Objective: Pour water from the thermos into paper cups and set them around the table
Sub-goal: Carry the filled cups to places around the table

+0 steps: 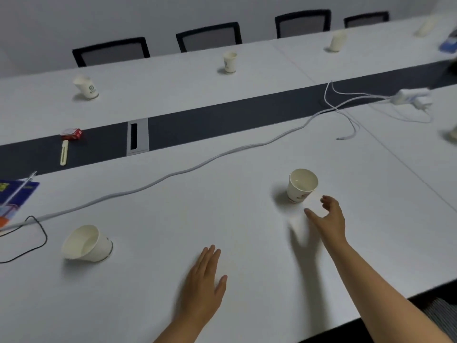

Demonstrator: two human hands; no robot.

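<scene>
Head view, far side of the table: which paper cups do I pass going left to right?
Left cup → middle cup → right cup, each standing in front of a chair.

Dim even light, motion blur, bowed edges

1. Three paper cups stand along the table's [247,231] far side: left cup [87,87], middle cup [230,62], right cup [337,40].
2. Chairs [209,37] stand behind them.
3. On the near side, one near cup [302,185] is just beyond the right hand [327,219].
4. Another cup [86,243] is left of the left hand [202,285].
5. A cable [173,173] runs between the two rows.
</scene>
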